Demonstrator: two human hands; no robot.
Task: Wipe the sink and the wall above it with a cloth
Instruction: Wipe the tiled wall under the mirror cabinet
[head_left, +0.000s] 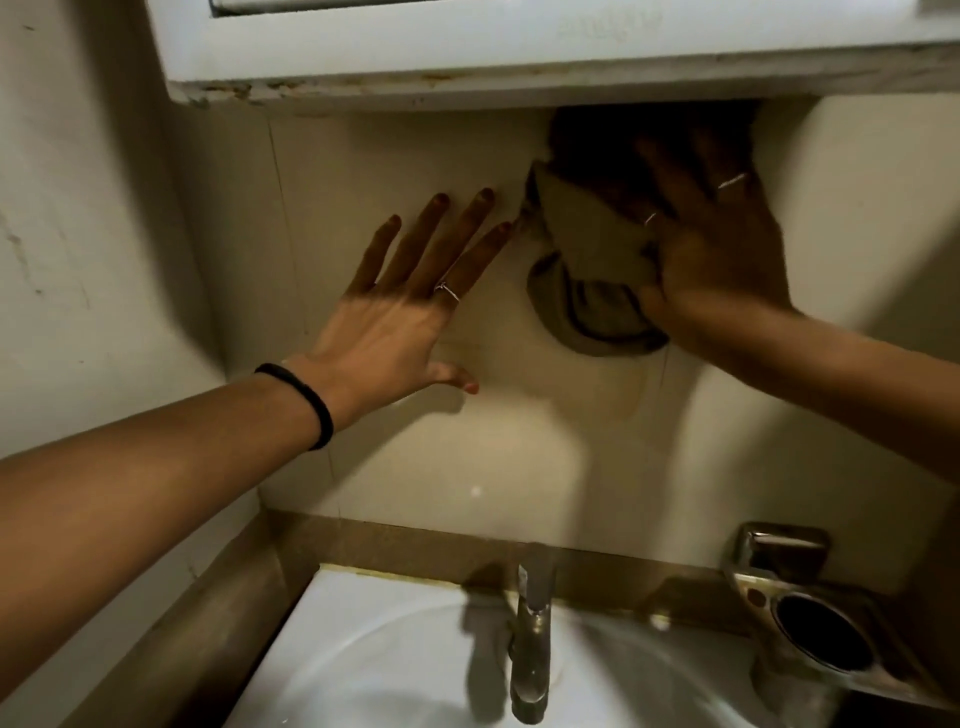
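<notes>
A grey-brown cloth (582, 260) is pressed flat against the beige tiled wall (426, 457), high up under a white cabinet. My right hand (711, 234) lies on the cloth with its fingers spread and straight, pressing it to the wall. My left hand (410, 296) rests open on the wall just left of the cloth, fingers splayed. The white sink (384, 649) is below, at the bottom of the view, with a metal tap (532, 639) rising from its back edge.
The white cabinet (467, 47) overhangs the wall at the top, its lower edge chipped. A metal holder with a round opening (815, 629) is fixed to the right of the tap. A brown counter rim (218, 613) frames the sink. A side wall (78, 208) closes off the left.
</notes>
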